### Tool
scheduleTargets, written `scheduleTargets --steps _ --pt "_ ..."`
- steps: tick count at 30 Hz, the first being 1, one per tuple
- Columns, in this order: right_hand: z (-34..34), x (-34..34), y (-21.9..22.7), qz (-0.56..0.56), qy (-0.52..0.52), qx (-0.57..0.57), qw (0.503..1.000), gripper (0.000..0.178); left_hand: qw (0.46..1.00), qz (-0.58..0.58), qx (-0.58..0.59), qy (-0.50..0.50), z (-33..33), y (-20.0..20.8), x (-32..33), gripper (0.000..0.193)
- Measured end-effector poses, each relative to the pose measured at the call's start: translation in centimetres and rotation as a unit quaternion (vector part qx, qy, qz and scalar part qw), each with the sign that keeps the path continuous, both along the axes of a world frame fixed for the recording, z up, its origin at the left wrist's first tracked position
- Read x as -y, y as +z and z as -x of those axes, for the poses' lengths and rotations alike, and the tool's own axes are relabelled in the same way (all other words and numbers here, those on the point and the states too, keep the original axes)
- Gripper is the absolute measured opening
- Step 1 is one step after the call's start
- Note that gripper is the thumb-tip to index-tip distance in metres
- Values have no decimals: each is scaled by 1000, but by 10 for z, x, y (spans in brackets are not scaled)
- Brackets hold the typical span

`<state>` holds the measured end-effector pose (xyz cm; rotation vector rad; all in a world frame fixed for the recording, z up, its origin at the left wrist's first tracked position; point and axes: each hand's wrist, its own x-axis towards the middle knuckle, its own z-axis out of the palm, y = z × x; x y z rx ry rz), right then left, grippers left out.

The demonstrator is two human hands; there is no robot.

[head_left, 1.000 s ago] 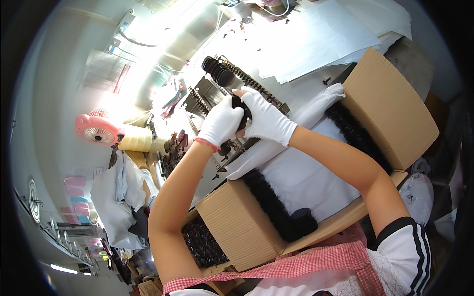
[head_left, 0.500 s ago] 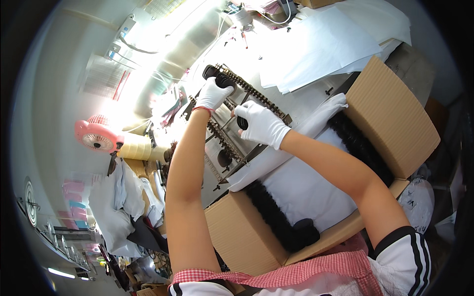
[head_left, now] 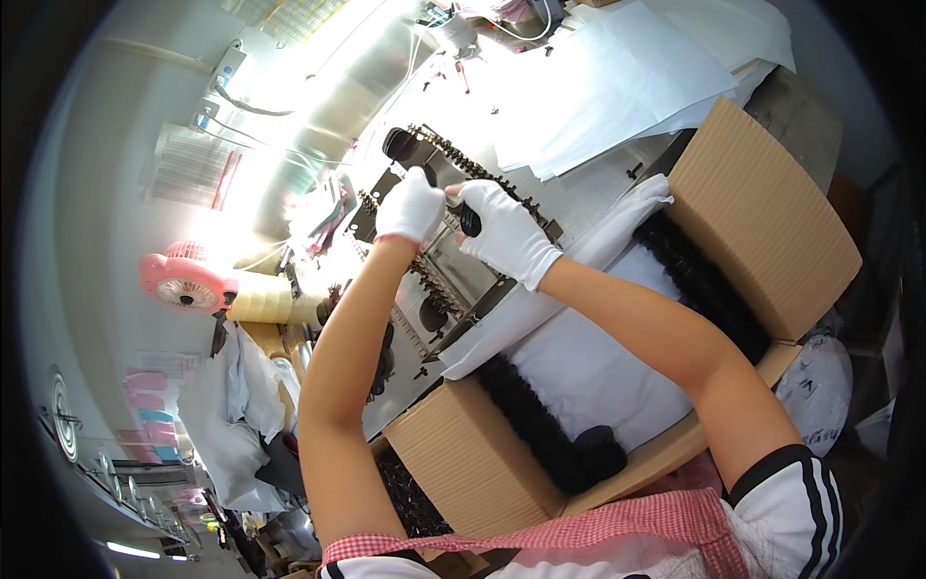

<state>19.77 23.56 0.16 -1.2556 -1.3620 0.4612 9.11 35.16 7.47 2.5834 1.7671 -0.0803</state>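
Both hands wear white gloves with bare fingertips and meet above a metal rack (head_left: 482, 246) with toothed, spring-like rails. My right hand (head_left: 511, 232) is closed on a small stack of black oval pieces (head_left: 470, 220), whose exact kind I cannot make out. My left hand (head_left: 412, 207) is closed beside its fingertips; what it grips is hidden behind the glove. At the rack's far end stands a dark oval piece (head_left: 399, 145). Another dark oval shape (head_left: 434, 314) shows near the rack's front end.
In front of me an open cardboard box (head_left: 463, 449) holds white paper (head_left: 588, 362) between two black rows (head_left: 526, 420). White sheets (head_left: 617, 87) cover the far right of the table. A pink fan (head_left: 183, 280) and yellow rolls (head_left: 265, 294) stand at left.
My left hand has come down and turned, closing in on the right hand; the black stack seen in it before no longer shows. The right hand has shifted slightly left.
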Motion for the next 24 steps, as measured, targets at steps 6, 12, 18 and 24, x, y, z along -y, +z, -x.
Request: scheduleTargets --steps 6,12,18,24 --pt "-4 3 2 -49 70 41 995 67 971 196 76 -113 25 29 73 36" --pt "-3 9 4 27 22 88 996 52 936 283 156 -138 38 41 -12 39" --pt "-4 5 3 55 51 113 991 50 964 -130 162 -163 27 -22 -131 54" --pt "-4 3 -3 31 64 92 993 42 985 -136 105 -17 -1 -41 -160 41"
